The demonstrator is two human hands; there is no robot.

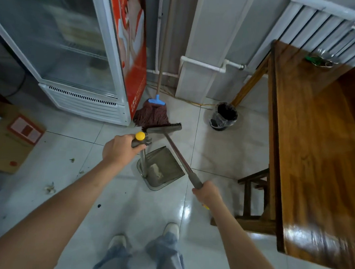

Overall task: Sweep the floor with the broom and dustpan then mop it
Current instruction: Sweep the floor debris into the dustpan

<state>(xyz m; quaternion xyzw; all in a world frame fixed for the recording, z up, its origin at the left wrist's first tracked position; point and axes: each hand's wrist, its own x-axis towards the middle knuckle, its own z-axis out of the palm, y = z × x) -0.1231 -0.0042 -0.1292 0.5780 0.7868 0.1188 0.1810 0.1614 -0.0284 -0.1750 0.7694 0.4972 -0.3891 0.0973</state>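
We see the left hand (119, 151) with fingers curled round the yellow-capped grip of the dustpan (161, 169), whose tray sits on the tiled floor (213, 149) below and just beyond those fingers. The right hand (207, 194) grips the broom (162, 128) by its handle end, the bristle head lying well beyond the fingers, touching the mop (150, 113) that leans beside the fridge (86, 100).

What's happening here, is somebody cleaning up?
Yes. A person is sweeping: the left hand grips the handle of an upright dustpan, which already holds some debris, and the right hand grips the broom. Scraps lie on the tiles at the left. The mop leans in the corner beside the fridge, untouched.
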